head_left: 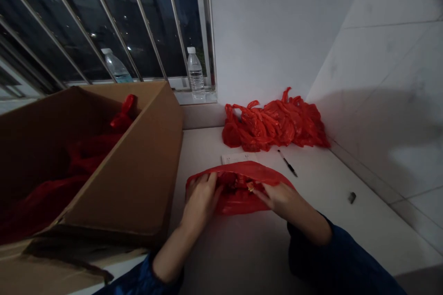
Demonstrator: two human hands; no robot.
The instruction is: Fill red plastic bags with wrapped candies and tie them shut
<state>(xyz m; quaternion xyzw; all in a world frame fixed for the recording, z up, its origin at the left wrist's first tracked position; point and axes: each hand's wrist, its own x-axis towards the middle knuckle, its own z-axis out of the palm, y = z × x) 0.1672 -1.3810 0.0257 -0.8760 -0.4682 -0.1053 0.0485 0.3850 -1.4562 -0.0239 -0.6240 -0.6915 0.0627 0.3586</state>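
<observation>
A red plastic bag [238,206] lies on the white table in front of me, its mouth spread toward me. Inside it are several small red items [238,182], too dark to name. My left hand [203,193] is closed on the bag's left rim, fingers curled over the edge. My right hand [277,196] reaches into the mouth from the right, its fingers partly hidden by the bag. At its fingertips shows a small yellowish thing [250,186] whose kind I cannot make out.
A large open cardboard box [138,170] with red bags [93,147] inside stands at left. Behind lie bunched red plastic bags [277,122], a white paper [238,157] and a pen [288,163]. A small dark object [352,197] sits right. Bottles [196,76] stand by the barred window.
</observation>
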